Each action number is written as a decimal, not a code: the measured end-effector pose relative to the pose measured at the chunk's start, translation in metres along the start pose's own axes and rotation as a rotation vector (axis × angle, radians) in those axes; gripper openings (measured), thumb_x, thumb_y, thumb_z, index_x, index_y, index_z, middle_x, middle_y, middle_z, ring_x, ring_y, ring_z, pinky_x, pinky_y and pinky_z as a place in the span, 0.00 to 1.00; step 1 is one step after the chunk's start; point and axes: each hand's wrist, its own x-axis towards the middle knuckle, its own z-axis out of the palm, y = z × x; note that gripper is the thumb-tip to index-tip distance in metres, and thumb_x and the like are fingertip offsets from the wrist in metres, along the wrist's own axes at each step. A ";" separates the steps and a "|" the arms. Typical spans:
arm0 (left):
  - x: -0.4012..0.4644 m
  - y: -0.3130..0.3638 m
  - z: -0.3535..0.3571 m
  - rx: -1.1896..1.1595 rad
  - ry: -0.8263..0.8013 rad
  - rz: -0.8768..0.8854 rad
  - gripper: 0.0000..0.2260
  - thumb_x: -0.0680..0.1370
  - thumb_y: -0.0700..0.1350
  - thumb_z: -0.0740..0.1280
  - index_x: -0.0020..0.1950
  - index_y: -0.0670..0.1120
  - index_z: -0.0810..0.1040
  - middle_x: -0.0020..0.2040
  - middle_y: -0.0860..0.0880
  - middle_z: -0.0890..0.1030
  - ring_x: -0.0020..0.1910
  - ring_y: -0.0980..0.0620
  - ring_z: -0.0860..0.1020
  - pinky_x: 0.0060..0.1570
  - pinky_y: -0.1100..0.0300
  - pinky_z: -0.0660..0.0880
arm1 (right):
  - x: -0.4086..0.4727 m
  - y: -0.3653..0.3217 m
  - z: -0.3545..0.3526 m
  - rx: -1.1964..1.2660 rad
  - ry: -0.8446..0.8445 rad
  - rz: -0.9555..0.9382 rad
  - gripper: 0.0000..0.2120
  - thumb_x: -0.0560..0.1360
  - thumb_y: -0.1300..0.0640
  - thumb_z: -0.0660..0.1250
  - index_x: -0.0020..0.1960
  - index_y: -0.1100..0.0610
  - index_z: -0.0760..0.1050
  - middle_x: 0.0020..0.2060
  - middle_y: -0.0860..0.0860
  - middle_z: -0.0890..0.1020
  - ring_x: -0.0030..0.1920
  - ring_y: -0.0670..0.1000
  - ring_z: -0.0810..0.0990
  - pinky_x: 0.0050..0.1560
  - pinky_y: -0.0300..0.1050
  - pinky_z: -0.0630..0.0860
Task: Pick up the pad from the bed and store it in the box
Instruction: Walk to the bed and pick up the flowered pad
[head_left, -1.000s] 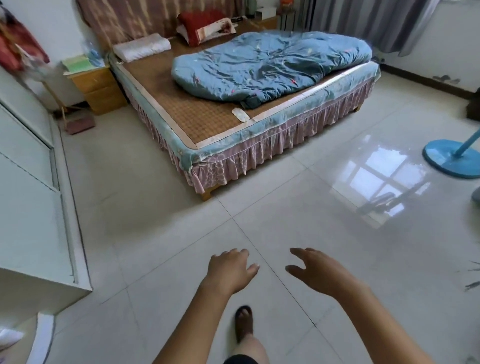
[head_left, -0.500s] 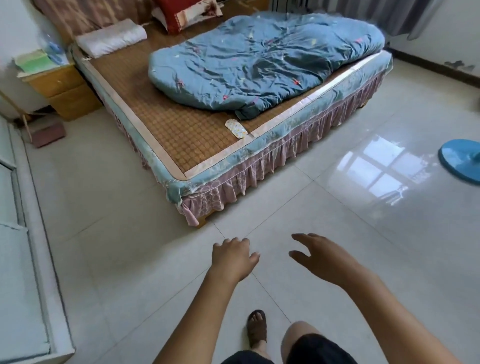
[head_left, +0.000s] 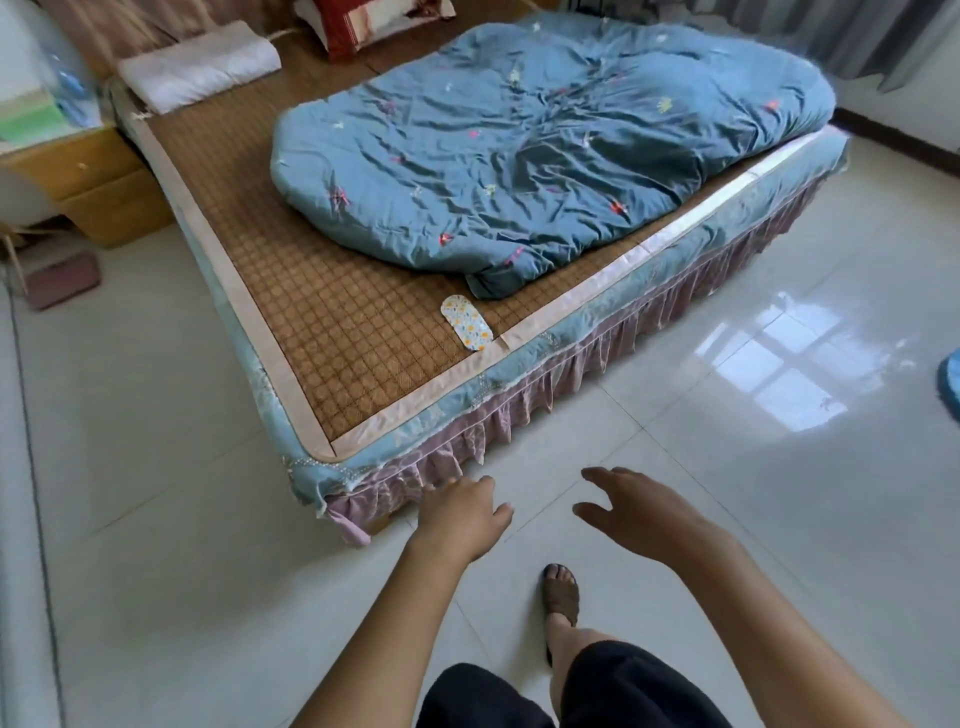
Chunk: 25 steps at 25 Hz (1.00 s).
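Pad (head_left: 466, 322): lies flat on the bed's woven mat (head_left: 332, 332), near the quilt (head_left: 545, 156).
Left hand (head_left: 462, 512): empty, fingers loosely curled.
Right hand (head_left: 641, 512): empty, fingers spread.

no readable text, no labels, no brands, no numbers anywhere in the room

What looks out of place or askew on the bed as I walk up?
The small patterned pad lies alone on the woven mat, close to the bed's near edge and angled across the mat's grid. The blue quilt is rumpled in a heap, one corner ending just beside the pad. Both hands are empty.
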 end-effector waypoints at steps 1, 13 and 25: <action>0.019 0.002 -0.014 -0.018 -0.004 -0.017 0.20 0.79 0.56 0.55 0.63 0.43 0.70 0.63 0.42 0.75 0.63 0.41 0.72 0.61 0.46 0.67 | 0.021 0.002 -0.014 -0.012 -0.020 -0.013 0.26 0.78 0.43 0.57 0.72 0.52 0.60 0.65 0.54 0.73 0.65 0.56 0.72 0.63 0.52 0.71; 0.219 -0.045 -0.114 -0.080 -0.042 -0.094 0.16 0.79 0.54 0.55 0.57 0.44 0.73 0.60 0.43 0.77 0.60 0.43 0.73 0.59 0.48 0.67 | 0.243 -0.022 -0.119 -0.030 -0.154 -0.087 0.24 0.78 0.45 0.57 0.72 0.52 0.61 0.67 0.55 0.73 0.65 0.56 0.73 0.64 0.53 0.71; 0.430 -0.138 -0.146 -0.013 -0.109 -0.057 0.20 0.80 0.57 0.53 0.61 0.45 0.71 0.61 0.43 0.77 0.61 0.43 0.73 0.61 0.46 0.67 | 0.507 -0.065 -0.099 0.301 -0.040 0.097 0.20 0.77 0.51 0.63 0.67 0.57 0.68 0.62 0.59 0.77 0.60 0.59 0.75 0.56 0.49 0.72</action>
